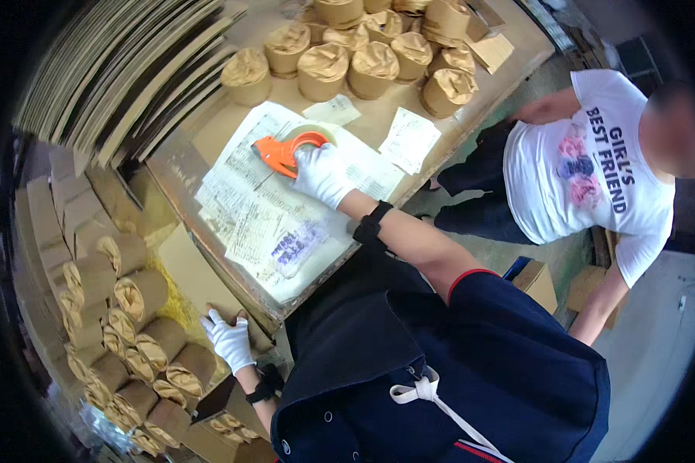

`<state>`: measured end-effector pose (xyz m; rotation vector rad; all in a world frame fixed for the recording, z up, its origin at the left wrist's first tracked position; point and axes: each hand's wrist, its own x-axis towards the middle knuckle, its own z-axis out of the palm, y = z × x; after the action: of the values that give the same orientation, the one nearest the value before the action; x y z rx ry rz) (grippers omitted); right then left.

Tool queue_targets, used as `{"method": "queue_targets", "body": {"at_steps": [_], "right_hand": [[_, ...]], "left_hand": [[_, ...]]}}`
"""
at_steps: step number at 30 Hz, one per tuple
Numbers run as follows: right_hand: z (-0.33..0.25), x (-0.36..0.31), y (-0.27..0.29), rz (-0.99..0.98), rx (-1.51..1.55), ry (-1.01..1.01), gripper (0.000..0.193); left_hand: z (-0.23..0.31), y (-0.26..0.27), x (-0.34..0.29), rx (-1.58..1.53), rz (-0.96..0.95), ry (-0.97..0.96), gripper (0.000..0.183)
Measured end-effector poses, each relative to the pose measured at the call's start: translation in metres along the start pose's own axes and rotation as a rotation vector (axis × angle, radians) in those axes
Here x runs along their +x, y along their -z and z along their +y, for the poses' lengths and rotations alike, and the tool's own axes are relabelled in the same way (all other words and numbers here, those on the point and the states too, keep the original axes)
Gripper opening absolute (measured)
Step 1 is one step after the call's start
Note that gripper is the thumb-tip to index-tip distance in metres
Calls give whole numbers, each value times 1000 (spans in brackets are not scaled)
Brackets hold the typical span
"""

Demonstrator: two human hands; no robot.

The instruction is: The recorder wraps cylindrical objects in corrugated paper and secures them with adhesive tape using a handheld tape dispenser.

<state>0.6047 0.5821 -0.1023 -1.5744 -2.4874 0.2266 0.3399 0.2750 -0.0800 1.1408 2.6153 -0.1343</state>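
Right hand (322, 174): white knit glove, black band at the wrist, fingers curled around the orange plastic tape dispenser (284, 151), which lies on the worktable (179, 179) and carries a roll of pale, glossy tape at its far side

Left hand (229, 339): same white glove and black wrist band, fingers spread flat on a brown cardboard sheet (193, 279) just below the table's near edge; holds nothing

Worktable: worn brown top, long straight edges. Under the dispenser, a spread of overlapping white printed papers (266, 220), creased and thin, one bearing a bluish-purple stamped patch. Two smaller white slips (409, 139) lie near the far edge

Wrapped rolls on table (367, 58): short cylinders in crinkled tan paper, ends twisted shut, clustered at the far end of the top, standing upright

Wrapped rolls in box (143, 339): similar tan cylinders lying on their sides in rows, lower left, beside the left hand

Flat cardboard stack (123, 65): thin brown and dark sheets fanned at upper left

Other person (587, 170): white short-sleeved shirt with dark lettering and a pink print, standing at the table's right side
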Motion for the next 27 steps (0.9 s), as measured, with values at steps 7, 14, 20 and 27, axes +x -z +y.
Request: {"method": "queue_targets", "body": {"at_steps": [7, 14, 20, 27], "right_hand": [[7, -1, 8, -47, -36, -39, 39], [5, -3, -9, 176, -135, 89, 35], [58, -27, 35, 108, -73, 82, 53], [146, -42, 95, 214, -143, 144, 40]], "left_hand": [[70, 108, -26, -1222, 16, -304, 33], [117, 261, -31, -1447, -916, -1814, 23], [152, 309, -87, -1535, -460, -1664, 9], [159, 289, -75, -1570, -471, -1606, 10]]}}
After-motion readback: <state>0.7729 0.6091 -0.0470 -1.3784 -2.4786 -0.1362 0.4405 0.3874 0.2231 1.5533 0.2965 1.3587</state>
